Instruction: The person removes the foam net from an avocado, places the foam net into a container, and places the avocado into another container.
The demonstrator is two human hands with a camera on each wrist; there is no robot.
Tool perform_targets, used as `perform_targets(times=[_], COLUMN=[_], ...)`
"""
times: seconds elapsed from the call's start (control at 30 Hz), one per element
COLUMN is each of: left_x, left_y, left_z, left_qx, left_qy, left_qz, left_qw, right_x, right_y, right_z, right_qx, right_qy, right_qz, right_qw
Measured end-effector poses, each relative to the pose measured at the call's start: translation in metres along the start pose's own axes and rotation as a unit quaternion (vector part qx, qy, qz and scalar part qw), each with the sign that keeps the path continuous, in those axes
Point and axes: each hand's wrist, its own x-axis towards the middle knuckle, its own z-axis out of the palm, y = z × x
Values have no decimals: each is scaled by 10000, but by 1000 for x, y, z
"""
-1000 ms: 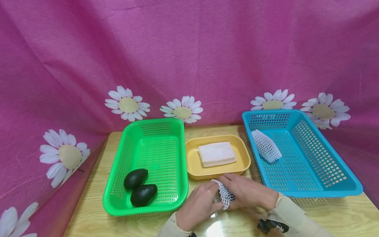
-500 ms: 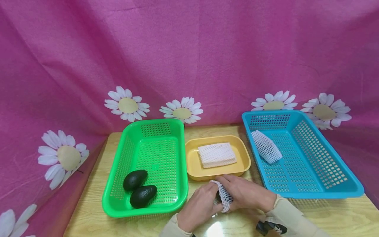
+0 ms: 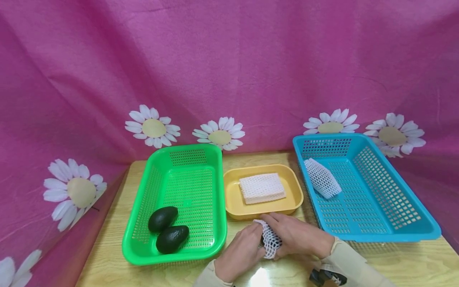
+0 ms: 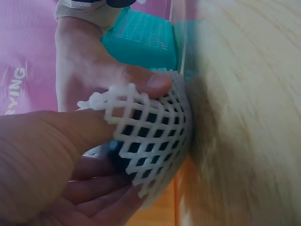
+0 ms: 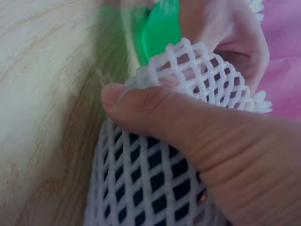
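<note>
A white foam net sleeve (image 3: 271, 240) stretches over a dark avocado (image 4: 123, 155) between the two hands, low over the table's front. My left hand (image 3: 241, 250) grips the sleeve's open end, its thumb inside the mesh rim in the left wrist view. From the other side my right hand (image 3: 299, 235) holds the covered avocado, thumb (image 5: 150, 110) laid across the net. Most of the fruit is hidden by mesh and fingers. Two bare avocados (image 3: 173, 239) lie in the green basket (image 3: 129, 239) at left.
Behind the hands, a yellow tray (image 3: 229, 207) carries a stack of flat foam net sleeves (image 3: 263, 187). The blue basket (image 3: 394, 236) at right contains one net-covered piece (image 3: 322, 178). A pink flowered cloth (image 3: 229, 71) hangs behind the wooden table (image 3: 107, 255).
The net has been drawn further over the avocado, and less dark fruit shows at its left opening. Both hands stay in nearly the same place.
</note>
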Motion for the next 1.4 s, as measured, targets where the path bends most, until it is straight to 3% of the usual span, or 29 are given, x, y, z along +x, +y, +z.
perform_targets(times=[0.2, 0.53, 0.9, 1.13, 1.4], left_x=[1, -1, -1, -1, -1], left_y=[-1, -3, -3, -2, -1], left_z=[1, 5, 0, -3, -3], left_qx=[52, -21, 46, 124, 88], left_qy=[-52, 250, 192, 184, 27], left_qz=[-17, 190, 69, -149, -341], left_qw=[10000, 9995, 9998, 9996, 9994], right_x=[-1, -4, -7, -10, -12], right_y=[1, 4, 7, 9, 12], right_z=[0, 0, -2, -4, -9], right_qx=[209, 182, 191, 327, 99], right_qy=[-80, -135, -24, -67, 11], right_qz=[99, 5, 18, 447, 260], right_qw=[9997, 9997, 9998, 9984, 9996])
